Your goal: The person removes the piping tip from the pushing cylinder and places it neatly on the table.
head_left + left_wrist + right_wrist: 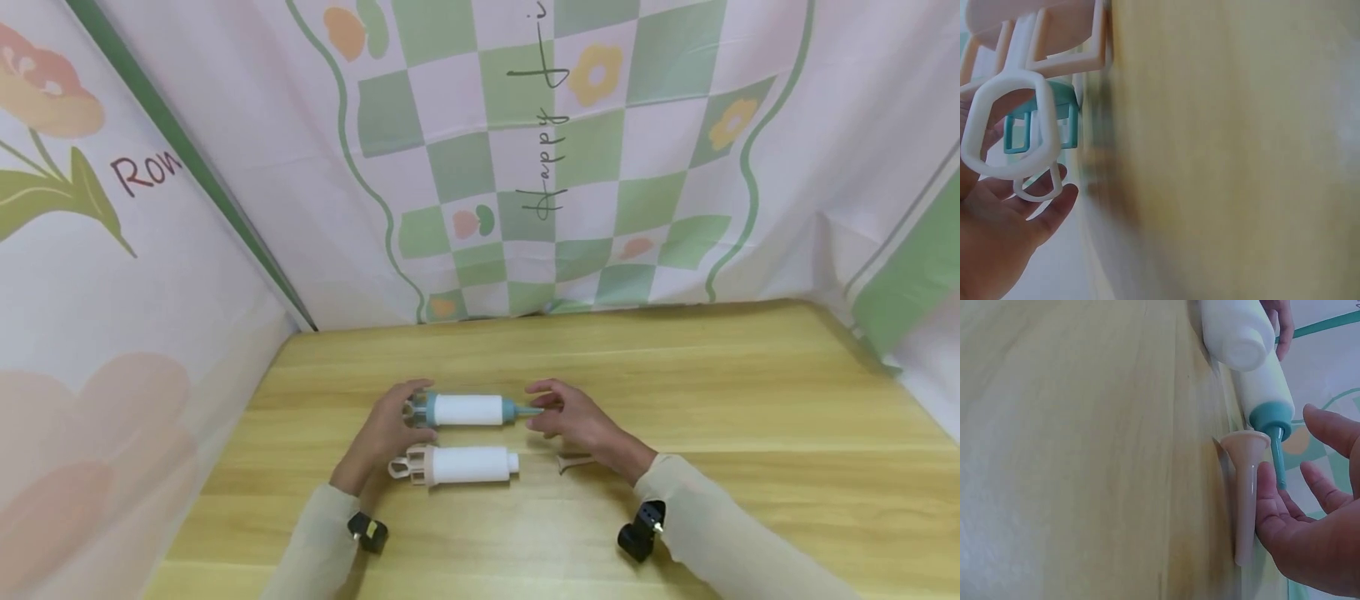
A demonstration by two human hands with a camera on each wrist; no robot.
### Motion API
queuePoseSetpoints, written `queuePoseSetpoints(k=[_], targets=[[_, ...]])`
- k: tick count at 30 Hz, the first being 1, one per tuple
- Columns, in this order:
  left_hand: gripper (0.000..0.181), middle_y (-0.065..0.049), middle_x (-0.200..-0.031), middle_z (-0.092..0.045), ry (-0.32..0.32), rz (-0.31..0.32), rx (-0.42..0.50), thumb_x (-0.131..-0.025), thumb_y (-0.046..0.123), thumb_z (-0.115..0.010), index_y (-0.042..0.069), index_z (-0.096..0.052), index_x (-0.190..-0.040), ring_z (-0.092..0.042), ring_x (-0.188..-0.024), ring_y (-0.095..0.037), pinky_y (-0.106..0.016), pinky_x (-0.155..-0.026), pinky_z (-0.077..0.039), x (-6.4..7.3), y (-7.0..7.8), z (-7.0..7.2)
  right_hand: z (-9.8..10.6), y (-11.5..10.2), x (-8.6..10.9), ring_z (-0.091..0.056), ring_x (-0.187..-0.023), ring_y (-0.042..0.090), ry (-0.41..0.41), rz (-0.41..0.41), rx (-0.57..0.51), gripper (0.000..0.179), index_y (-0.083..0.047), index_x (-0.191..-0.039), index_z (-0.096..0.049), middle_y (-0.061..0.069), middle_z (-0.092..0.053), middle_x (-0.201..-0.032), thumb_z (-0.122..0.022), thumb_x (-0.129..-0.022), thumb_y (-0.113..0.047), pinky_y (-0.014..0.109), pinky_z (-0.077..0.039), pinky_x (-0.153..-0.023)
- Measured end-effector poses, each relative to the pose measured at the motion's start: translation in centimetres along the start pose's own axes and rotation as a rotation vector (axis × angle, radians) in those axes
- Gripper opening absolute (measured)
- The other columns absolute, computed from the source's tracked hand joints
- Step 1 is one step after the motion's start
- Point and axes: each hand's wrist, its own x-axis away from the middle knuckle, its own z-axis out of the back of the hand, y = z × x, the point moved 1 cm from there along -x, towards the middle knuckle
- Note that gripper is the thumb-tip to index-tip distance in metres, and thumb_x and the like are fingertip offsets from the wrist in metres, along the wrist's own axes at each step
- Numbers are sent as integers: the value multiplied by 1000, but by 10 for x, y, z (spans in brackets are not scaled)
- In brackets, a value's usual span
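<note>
A large white plastic syringe with teal ends (pixel 468 409) lies crosswise on the table. My left hand (pixel 382 429) is at its handle end, thumb and fingers spread on either side of the small white pull ring (pixel 1039 197). Around the teal nozzle (pixel 1278 456) at the other end, my right hand (pixel 581 421) has its fingers apart and softly bent. Nearer to me lies a second white syringe with a pale pink collar (pixel 471 464), its front end without a nozzle. A loose pink nozzle (pixel 1245 500) lies beside the right hand, partly beneath it in the head view.
The wooden table (pixel 712 517) backs onto a hanging cloth (pixel 517 167) with green checks and flowers. Another printed cloth (pixel 150 292) hangs along the left edge. A small black camera is strapped to each wrist.
</note>
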Motion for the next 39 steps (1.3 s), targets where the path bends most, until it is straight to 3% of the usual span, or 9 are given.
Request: queuePoseSetpoints(k=[11,20,31,39], targets=[[80,-12,-135,-57,0,54,39,-72,10,-90,12,-53,-142,-57,-114,-34,-48,-94,-52,3,0,-1,-11,4,-9,-59,-107,33,52,35,-2,53,8,-135,-50,27,-57,-127,-73,-88,-3,41,-57,-82],[76,-8,-137,-57,-16,88,34,-71,8,-89,16,-56,-140,-58,-113,-34,-49,-93,-52,1,-1,0,-19,-2,-12,-59,-110,36,85,60,100,45,4,-126,-58,20,-63,-120,-76,-86,-2,40,-57,-80],[71,-10,-129,-61,-25,75,15,-72,7,-88,15,-58,-136,-59,-109,-31,-48,-91,-53,-2,-1,-3,-22,-4,-17,-61,-107,31,116,55,210,38,1,-119,-65,10,-68,-110,-78,-84,-4,48,-52,-91],[70,-11,-124,-62,-31,81,30,-73,7,-88,14,-59,-136,-59,-106,-29,-47,-89,-53,-3,-2,-3,-23,-4,-21,-62,-95,23,126,37,232,26,0,-110,-68,6,-68,-97,-76,-85,-3,41,-53,-83]])
